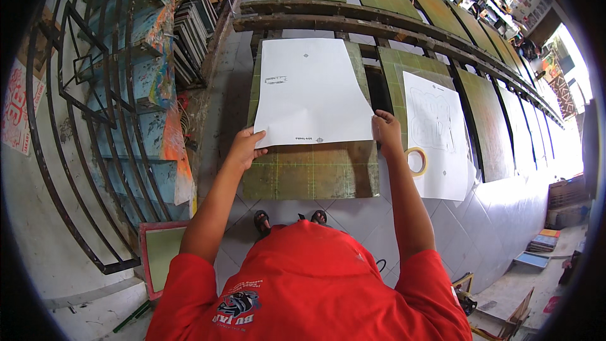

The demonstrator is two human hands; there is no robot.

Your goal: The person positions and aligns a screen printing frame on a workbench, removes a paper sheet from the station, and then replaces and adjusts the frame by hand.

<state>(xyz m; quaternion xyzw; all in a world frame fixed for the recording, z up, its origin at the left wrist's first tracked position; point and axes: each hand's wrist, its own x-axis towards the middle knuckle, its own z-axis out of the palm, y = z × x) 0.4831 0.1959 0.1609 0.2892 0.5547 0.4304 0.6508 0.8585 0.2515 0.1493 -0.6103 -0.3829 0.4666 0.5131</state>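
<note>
Hands at sheet near corners, board margin below

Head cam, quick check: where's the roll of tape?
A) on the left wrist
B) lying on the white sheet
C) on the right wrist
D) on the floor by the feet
C: the roll of tape is looped around the forearm just below the right hand, which pins the near right corner of the white sheet; the left hand holds the near left corner.
</note>
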